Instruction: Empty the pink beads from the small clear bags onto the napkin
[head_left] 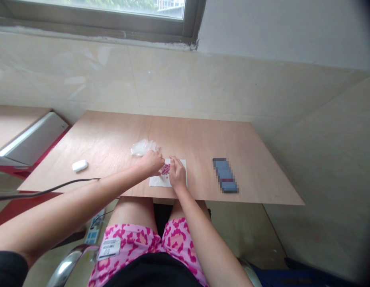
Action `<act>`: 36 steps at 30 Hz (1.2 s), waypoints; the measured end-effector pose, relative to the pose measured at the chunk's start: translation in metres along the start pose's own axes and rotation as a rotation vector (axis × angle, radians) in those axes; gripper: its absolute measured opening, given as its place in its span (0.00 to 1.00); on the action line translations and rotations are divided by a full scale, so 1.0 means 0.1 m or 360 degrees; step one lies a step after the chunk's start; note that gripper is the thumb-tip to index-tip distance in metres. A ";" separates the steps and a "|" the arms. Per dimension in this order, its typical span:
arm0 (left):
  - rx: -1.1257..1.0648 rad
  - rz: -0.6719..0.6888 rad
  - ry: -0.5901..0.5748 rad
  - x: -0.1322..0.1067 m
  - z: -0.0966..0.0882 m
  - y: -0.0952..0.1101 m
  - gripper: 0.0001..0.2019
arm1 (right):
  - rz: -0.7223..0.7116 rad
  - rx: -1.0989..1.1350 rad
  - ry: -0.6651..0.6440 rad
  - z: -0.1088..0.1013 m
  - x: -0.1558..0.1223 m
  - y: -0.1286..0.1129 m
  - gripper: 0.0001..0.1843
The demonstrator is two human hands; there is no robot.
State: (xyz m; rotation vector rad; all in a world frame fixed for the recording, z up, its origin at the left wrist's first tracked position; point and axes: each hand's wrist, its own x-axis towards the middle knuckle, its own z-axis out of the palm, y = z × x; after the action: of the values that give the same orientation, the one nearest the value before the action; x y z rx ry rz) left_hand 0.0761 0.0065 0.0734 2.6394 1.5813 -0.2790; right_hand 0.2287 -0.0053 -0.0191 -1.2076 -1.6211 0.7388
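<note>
A pile of small dark-pink bead-like pieces [165, 169] lies on a white sheet [161, 181] near the table's front edge. My left hand [152, 162] reaches in from the left, its fingers curled together at the pile's left side; whatever they hold is hidden. On the other side, my right hand [177, 173] rests on its edge over the sheet, fingers stretched out beside the pile. Just behind my left hand is a heap of clear plastic bags [143, 147].
A phone with a blurred screen [225, 175] lies to the right on the wooden table [199, 139]. A small white case [80, 166] sits at the left, and a black cable [68, 183] crosses the left edge. A tiled wall [179, 83] stands behind.
</note>
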 end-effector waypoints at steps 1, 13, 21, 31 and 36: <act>0.0089 0.0019 -0.0006 0.00 -0.02 0.02 0.25 | 0.0000 0.0006 0.0007 0.00 0.00 0.01 0.28; 0.0228 -0.0043 -0.0035 -0.06 -0.09 0.05 0.24 | 0.0215 -0.0121 0.0152 -0.13 0.47 0.23 0.18; 0.0089 -0.0005 0.0006 -0.17 -0.07 -0.08 0.22 | 0.0006 -0.0806 -0.0457 -0.16 1.14 0.36 0.08; -0.0631 -0.0074 0.0304 -0.43 0.12 -0.42 0.27 | -0.0022 -0.0658 -0.0583 -0.29 1.05 0.23 0.09; -0.1424 -0.0170 0.0325 -0.55 0.05 -0.52 0.26 | -0.0214 -0.0465 -0.0889 -0.31 0.81 -0.01 0.11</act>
State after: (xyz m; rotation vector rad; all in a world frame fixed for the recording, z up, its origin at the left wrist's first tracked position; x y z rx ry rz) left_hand 0.0043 -0.0174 0.0809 1.9179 1.4174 0.5808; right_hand 0.2517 0.0684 0.0198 -1.1353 -2.3131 0.8183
